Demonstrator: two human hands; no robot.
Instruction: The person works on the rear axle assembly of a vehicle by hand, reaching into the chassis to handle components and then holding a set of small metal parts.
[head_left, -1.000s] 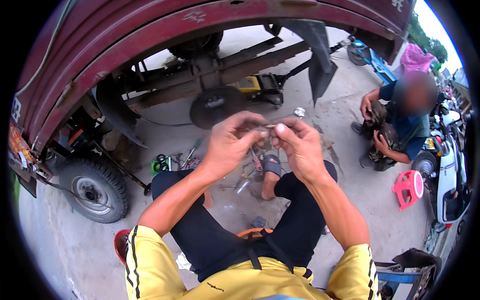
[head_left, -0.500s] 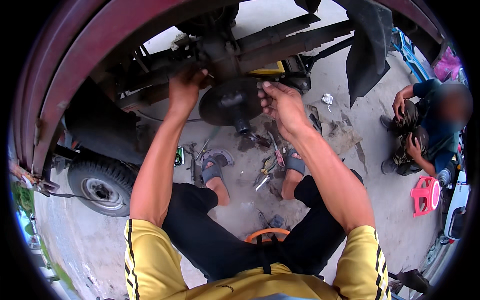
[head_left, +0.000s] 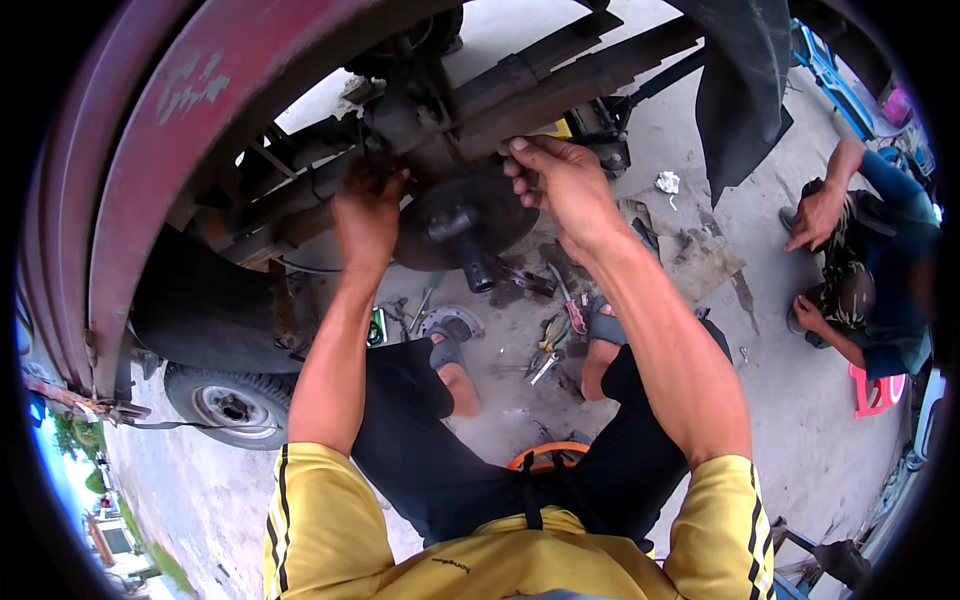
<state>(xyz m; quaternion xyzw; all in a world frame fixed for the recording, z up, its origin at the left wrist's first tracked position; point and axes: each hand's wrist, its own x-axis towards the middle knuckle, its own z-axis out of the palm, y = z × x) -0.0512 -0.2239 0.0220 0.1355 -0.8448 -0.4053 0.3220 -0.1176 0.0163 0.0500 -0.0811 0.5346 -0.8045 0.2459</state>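
Observation:
A round dark brake backing plate [head_left: 505,212], with an axle stub [head_left: 478,270] jutting from its centre, sits at the axle of a raised vehicle. My left hand [head_left: 364,222] reaches behind its left edge; those fingers are dark and blurred, so what they touch is hidden. Close to the plate's upper right edge is my right hand [head_left: 572,190], thumb and fingers curled together in a pinch. Anything between those fingertips is too small to make out. Leaf springs [head_left: 570,85] run beyond both hands.
A red fender [head_left: 150,150] arches over the left side, above a mounted wheel [head_left: 235,408]. Pliers and other tools [head_left: 548,350] lie between my sandalled feet. A person [head_left: 860,260] crouches at right by a pink stool [head_left: 875,390]. A dark mudflap [head_left: 745,110] hangs at upper right.
My right hand has moved slightly up, off the plate's edge. My left hand stays behind the plate. The view has shifted a little, and the crouching person has raised an arm.

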